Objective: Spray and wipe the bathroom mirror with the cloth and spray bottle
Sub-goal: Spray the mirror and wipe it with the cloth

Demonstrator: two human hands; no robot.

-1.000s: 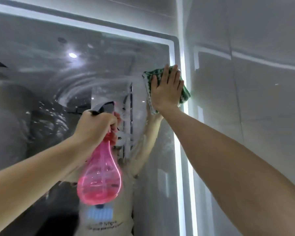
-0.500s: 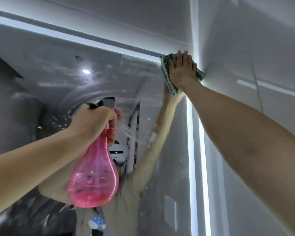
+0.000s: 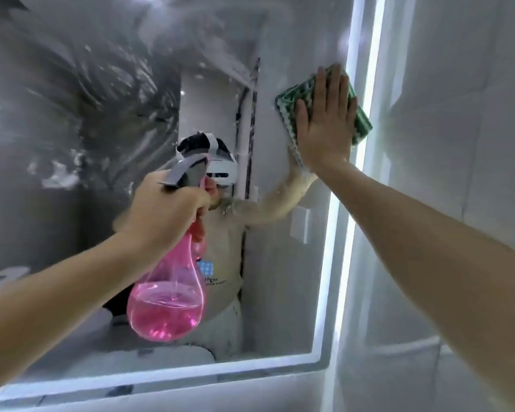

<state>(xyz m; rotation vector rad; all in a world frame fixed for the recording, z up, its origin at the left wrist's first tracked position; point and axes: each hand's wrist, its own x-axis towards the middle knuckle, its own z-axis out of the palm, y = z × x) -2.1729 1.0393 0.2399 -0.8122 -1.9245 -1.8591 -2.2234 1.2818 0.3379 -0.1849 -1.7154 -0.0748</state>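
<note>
Side wall (image 3: 446,120) just beside cloth (image 3: 289,105)

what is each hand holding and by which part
Left hand grips the pink spray bottle by its neck, below the grey trigger head. Right hand presses the green cloth flat against the mirror.

Single view, from camera on my head. Faces forward, close to mirror (image 3: 131,84), angled toward its lower right corner. Lit right edge and bottom edge both in frame; top edge cut off. Own headset reflected near centre. Both my forearms enter from below.
</note>
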